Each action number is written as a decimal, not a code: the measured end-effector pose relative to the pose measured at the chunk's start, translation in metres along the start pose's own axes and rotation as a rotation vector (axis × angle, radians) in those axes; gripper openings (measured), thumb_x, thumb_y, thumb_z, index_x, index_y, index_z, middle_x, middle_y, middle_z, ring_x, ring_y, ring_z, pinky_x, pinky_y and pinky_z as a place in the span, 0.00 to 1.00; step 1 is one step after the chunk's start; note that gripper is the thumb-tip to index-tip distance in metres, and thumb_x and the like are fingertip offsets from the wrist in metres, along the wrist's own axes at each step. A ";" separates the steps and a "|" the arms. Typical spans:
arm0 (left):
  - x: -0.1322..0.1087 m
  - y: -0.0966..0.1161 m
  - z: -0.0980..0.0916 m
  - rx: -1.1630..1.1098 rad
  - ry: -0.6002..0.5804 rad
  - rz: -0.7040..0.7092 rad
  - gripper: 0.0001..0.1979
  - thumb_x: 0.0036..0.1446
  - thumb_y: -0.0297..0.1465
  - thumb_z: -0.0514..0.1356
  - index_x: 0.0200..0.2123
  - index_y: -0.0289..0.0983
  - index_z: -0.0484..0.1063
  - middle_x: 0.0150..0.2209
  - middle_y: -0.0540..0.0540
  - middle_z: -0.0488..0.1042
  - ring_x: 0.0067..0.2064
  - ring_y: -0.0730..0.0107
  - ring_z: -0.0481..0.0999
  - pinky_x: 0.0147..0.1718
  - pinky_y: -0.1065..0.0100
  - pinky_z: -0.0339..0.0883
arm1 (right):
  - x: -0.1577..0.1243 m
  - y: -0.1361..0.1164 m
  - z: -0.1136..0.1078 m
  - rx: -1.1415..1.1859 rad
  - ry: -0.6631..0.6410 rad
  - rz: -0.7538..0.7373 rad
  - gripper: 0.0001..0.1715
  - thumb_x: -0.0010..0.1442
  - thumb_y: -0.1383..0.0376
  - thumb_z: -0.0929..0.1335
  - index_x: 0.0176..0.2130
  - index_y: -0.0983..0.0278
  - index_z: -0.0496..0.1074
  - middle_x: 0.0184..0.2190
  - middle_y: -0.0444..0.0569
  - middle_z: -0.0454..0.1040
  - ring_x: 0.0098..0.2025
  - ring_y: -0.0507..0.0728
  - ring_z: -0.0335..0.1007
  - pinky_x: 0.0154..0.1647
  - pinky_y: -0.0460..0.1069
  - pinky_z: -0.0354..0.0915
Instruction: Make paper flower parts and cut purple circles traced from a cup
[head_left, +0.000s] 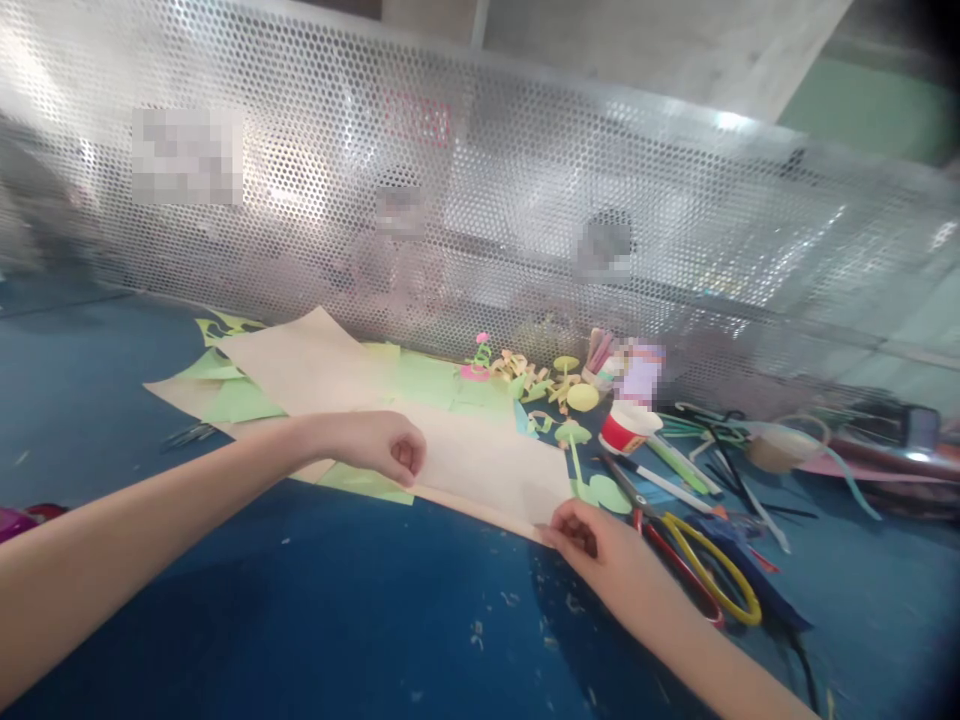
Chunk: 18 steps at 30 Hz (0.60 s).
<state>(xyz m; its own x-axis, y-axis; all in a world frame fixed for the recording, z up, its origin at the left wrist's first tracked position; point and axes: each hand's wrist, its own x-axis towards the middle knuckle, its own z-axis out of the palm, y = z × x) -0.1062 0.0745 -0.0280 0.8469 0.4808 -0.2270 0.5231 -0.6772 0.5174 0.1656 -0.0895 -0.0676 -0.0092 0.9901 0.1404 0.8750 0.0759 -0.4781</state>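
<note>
A cream sheet of paper (487,465) lies on the blue table in front of me, with a narrow strip along its near edge that looks folded. My left hand (379,445) is closed, its curled fingers at the sheet's near edge left of the middle. At the near right corner, my right hand (592,540) pinches the same sheet between thumb and fingers. More cream paper (307,360) and light green sheets (371,482) lie overlapped under and beyond my left forearm. A pair of scissors with red handles (675,570) lies just right of my right hand.
Green and yellow paper cut-outs (574,433) stand behind the sheet, near a red and white paper cup (628,427). Yellow-handled scissors (712,575), pens and strips crowd the right side. A perforated metal screen (480,200) runs across the back. Scraps (478,632) dot the blue table (337,620).
</note>
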 end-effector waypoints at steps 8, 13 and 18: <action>-0.003 0.014 0.005 0.228 0.062 -0.003 0.05 0.51 0.32 0.57 0.32 0.38 0.71 0.30 0.49 0.73 0.31 0.69 0.71 0.28 0.71 0.60 | -0.002 -0.001 0.003 -0.061 0.070 -0.058 0.07 0.59 0.63 0.63 0.29 0.60 0.62 0.27 0.44 0.71 0.29 0.53 0.71 0.26 0.45 0.66; -0.002 0.056 0.041 0.424 0.358 0.272 0.18 0.61 0.27 0.46 0.54 0.39 0.64 0.55 0.41 0.66 0.57 0.61 0.61 0.55 0.60 0.52 | -0.002 -0.001 0.003 -0.043 0.068 -0.124 0.06 0.60 0.64 0.62 0.30 0.59 0.62 0.28 0.43 0.70 0.31 0.53 0.71 0.31 0.46 0.68; 0.002 0.084 0.084 0.260 0.096 0.346 0.31 0.63 0.45 0.39 0.65 0.39 0.39 0.66 0.45 0.41 0.66 0.63 0.41 0.63 0.60 0.33 | -0.002 0.003 0.005 -0.028 0.085 -0.126 0.06 0.60 0.64 0.63 0.30 0.60 0.63 0.27 0.43 0.69 0.31 0.53 0.70 0.32 0.46 0.68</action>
<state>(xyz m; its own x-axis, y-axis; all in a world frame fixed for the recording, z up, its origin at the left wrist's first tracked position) -0.0528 -0.0284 -0.0541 0.9701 0.2425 0.0068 0.2275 -0.9192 0.3216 0.1657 -0.0907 -0.0738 -0.0795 0.9593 0.2711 0.8829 0.1941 -0.4277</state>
